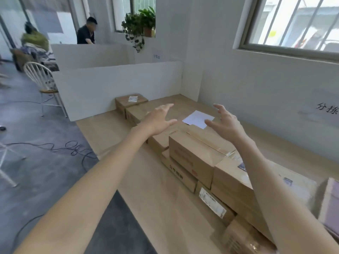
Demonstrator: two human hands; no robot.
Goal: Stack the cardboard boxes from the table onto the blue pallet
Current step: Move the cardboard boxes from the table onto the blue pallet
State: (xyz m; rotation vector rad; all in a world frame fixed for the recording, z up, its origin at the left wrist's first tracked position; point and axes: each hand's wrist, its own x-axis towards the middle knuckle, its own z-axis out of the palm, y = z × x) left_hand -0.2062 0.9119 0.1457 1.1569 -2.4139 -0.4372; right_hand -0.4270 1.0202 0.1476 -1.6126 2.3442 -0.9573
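Boxes [236, 182] sit in a row along the right of the surface [156, 198], some stacked. In the head view, the left hand [157, 120] and right hand [225, 123] hover over the top box [190, 156], each grip wide and holding nothing. This looks like the reach for a pick. Next, the hands would need to clamp its opposite sides. No pallet shows.
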